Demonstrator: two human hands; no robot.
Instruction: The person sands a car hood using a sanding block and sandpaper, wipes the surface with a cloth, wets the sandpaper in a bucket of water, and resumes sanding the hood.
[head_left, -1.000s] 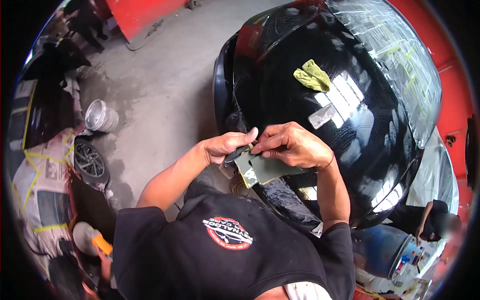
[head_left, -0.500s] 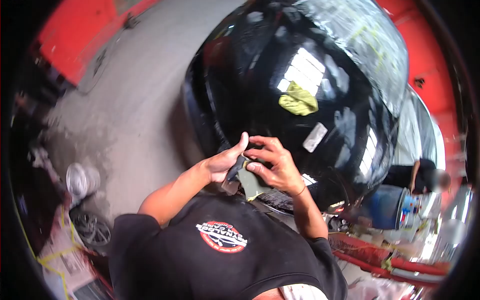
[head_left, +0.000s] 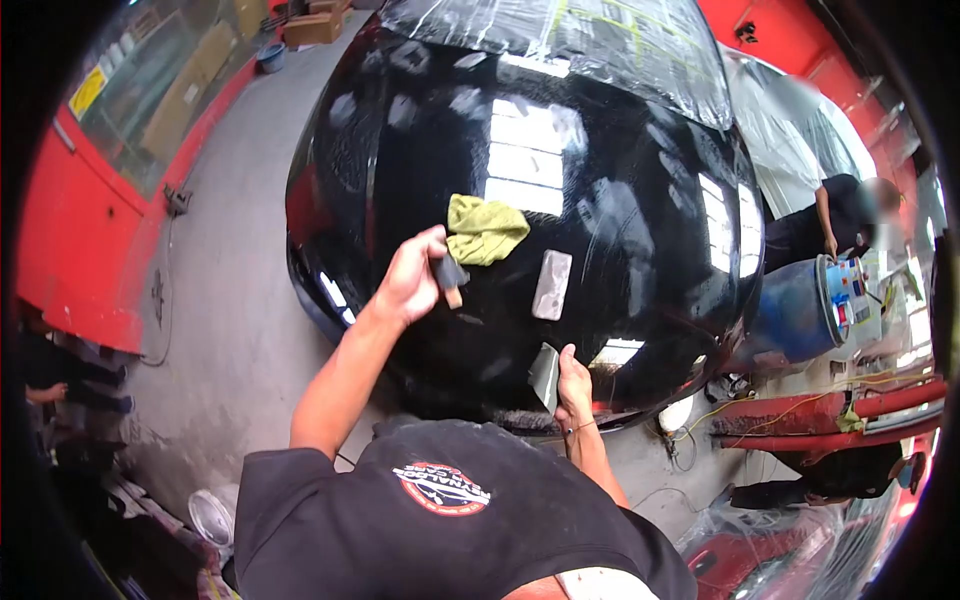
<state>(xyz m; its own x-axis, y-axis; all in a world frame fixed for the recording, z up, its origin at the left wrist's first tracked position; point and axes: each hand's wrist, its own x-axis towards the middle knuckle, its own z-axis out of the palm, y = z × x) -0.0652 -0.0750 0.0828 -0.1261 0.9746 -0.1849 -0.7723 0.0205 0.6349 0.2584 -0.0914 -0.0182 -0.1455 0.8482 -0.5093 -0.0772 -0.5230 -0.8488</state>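
Observation:
My left hand is closed around a small dark block with a tan end, held over the glossy black car hood. Beside that block, a crumpled yellow-green cloth lies on the hood. Lower and to the right, my right hand pinches a grey-green sheet that looks like sandpaper, above the hood's near edge. Between the cloth and the sheet rests a grey rectangular block, touched by neither hand. Whitish smudges mark the paint in several places.
Clear plastic film covers the windshield. To the right, a person bends by a blue barrel; another person is lower right. Red beams and a cable stand on that side, a red door at left.
My hands were together near my chest with the block and sheet. Now they are apart: the left reaches forward with the block, the right holds the sheet. The view has shifted forward.

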